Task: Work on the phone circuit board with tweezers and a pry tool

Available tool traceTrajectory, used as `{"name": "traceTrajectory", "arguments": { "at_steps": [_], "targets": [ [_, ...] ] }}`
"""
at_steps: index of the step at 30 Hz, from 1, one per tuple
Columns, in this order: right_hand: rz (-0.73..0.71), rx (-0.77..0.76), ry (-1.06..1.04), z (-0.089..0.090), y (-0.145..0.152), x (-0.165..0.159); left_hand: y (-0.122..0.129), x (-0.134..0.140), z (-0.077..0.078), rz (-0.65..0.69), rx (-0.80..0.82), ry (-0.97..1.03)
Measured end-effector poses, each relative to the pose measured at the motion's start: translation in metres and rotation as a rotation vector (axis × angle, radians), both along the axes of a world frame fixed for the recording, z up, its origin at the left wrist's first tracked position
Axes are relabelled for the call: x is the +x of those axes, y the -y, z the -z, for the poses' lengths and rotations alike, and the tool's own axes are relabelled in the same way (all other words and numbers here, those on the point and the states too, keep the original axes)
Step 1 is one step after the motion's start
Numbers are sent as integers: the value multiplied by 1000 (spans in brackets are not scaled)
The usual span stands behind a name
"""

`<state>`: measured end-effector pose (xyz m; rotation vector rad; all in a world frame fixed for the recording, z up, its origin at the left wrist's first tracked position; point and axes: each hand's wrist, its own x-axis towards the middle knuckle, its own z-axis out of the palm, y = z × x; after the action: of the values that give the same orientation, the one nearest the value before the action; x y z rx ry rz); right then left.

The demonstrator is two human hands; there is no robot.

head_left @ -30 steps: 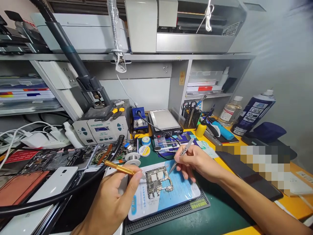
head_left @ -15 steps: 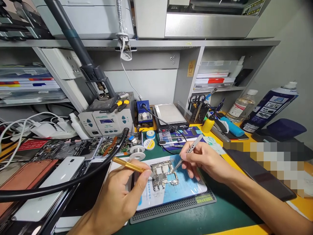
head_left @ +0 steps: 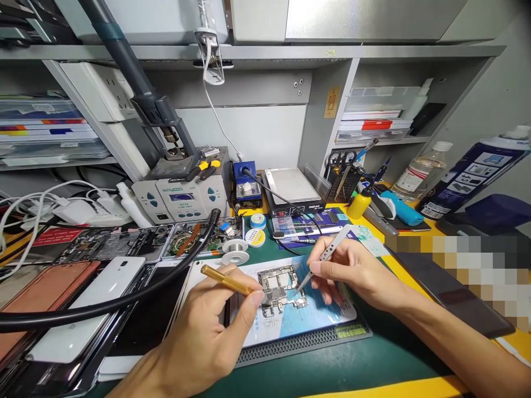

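Note:
My left hand (head_left: 222, 320) is closed round a slim gold-coloured metal handle (head_left: 226, 278); its working end points at the board and is too small to make out. A phone circuit board (head_left: 276, 293) lies flat on a white and blue sheet-covered pad (head_left: 327, 315). With my right hand (head_left: 352, 271) I pinch silver tweezers (head_left: 327, 251), their tips down at the board's right part. Whether the tips touch the board I cannot tell.
A thick black hose (head_left: 136, 301) arches across the left, over several phones such as a white one (head_left: 89, 309). Behind the pad stand a solder spool (head_left: 235, 252), small round tins (head_left: 255, 237), a rework station (head_left: 182, 199) and a heating plate (head_left: 292, 185). A dark phone (head_left: 452, 293) lies right.
The view has tilted down and shifted a little, so the shelf sits higher. The tweezer tips have moved slightly along the board's right part. Both hands keep their holds.

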<state>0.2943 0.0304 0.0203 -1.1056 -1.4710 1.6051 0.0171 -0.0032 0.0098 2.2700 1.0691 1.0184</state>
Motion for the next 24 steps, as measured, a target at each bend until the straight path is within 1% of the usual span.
{"name": "traceTrajectory", "arguments": {
  "at_steps": [5,7,9,10,11,14,15,16,21,24],
  "targets": [
    [-10,65,52,-1,1,0,1,1,-1,14,5,-12],
    [7,149,92,-1,7,-2,1,1,-1,16,11,-13],
    [40,274,132,0,17,-5,0,2,-2,11,18,-14],
    [42,366,152,1,23,-6,0,2,-3,7,21,-12],
    [12,493,177,2,29,-8,0,2,-3,3,25,-11],
    [-141,976,341,5,42,-13,-1,3,-5,-1,39,-3],
    [-174,1103,397,6,45,-14,-1,4,-5,0,43,0],
    [-192,1170,444,6,46,-14,-1,4,-5,0,47,3],
    [-218,1225,524,8,45,-13,-1,3,-3,2,54,10],
    [-262,1249,560,10,44,-10,-2,3,-2,-4,57,9]
  ]
}}
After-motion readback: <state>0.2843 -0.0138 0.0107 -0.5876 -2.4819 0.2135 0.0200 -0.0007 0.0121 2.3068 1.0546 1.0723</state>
